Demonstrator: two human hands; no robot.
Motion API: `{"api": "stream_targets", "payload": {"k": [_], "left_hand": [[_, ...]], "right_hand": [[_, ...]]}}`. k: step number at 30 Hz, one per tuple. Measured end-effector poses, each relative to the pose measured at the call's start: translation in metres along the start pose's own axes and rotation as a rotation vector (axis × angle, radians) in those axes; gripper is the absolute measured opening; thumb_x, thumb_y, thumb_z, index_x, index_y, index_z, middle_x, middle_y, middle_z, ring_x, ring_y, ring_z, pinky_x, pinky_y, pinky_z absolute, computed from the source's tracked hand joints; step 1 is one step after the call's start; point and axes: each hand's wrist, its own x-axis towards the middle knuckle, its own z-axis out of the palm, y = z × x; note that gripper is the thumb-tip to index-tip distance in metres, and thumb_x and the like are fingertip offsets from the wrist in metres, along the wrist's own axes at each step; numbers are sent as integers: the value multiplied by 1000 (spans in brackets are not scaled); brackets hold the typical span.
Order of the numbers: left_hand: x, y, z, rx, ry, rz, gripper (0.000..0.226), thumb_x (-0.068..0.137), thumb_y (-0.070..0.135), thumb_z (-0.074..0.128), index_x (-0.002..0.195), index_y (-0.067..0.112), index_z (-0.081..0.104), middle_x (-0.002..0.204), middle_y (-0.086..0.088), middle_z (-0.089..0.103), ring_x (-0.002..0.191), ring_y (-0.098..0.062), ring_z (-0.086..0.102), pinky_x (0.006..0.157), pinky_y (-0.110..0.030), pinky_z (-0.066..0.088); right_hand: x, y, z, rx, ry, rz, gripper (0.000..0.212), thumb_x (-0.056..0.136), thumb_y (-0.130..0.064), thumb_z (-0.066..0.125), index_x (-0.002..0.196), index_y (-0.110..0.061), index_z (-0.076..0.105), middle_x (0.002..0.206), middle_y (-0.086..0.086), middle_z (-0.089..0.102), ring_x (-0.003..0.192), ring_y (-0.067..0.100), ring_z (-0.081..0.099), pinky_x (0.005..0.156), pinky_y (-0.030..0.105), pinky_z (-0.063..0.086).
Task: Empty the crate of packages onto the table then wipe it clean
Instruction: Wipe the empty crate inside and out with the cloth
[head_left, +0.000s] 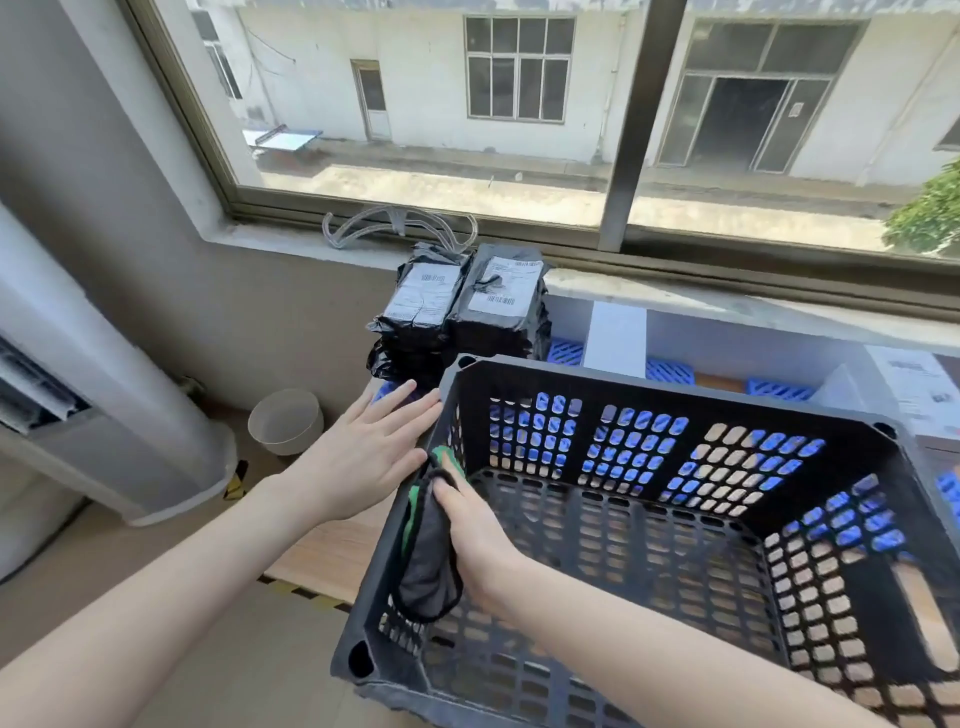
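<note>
While the flat, released left hand (363, 452) steadies the black perforated plastic crate (675, 384), the right hand (478, 540) grasps a grey green-edged cloth (428, 561) against its inner wall.

The left hand (363, 452) is reaching forward, fingers straight and spread; the right hand (475, 535) is gripping a cloth (428, 561), thumb uppermost.

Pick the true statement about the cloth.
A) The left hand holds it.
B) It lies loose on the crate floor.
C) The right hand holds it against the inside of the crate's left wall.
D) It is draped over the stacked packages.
C: the right hand holds the cloth to the inner left wall of the crate, while the left hand lies flat outside that wall.
</note>
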Motion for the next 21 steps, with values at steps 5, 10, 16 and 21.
{"api": "stream_targets", "payload": {"k": [5, 10, 16, 21], "left_hand": [[2, -7, 4, -32, 10, 16, 67, 96, 57, -6, 156, 30, 8, 161, 18, 4, 149, -7, -7, 120, -33, -4], [4, -8, 5, -44, 23, 40, 73, 93, 59, -13, 156, 28, 10, 162, 17, 4, 149, -6, -8, 121, -35, -3], [5, -7, 7, -45, 33, 33, 69, 97, 56, -8, 156, 27, 13, 162, 15, 7, 150, -8, -4, 121, -36, -1], [4, -9, 9, -21, 41, 32, 67, 99, 55, -6, 156, 27, 15, 162, 14, 9, 151, -10, 1, 121, -37, 2]], "right_hand": [[17, -9, 1, -93, 53, -9, 45, 99, -30, 41, 144, -39, 37, 148, -18, 38, 134, 2, 37, 118, 33, 25], [28, -18, 1, -149, 80, -31, 48, 99, -35, 37, 146, -40, 31, 147, -22, 34, 136, 1, 32, 118, 32, 23], [59, -22, 0, -43, 126, -20, 61, 83, -54, 44, 142, -44, 35, 149, -16, 38, 135, 5, 38, 116, 37, 29], [26, -6, 6, 72, 81, 18, 52, 83, -46, 51, 134, -50, 44, 143, -16, 47, 131, 4, 44, 113, 36, 34]]}}
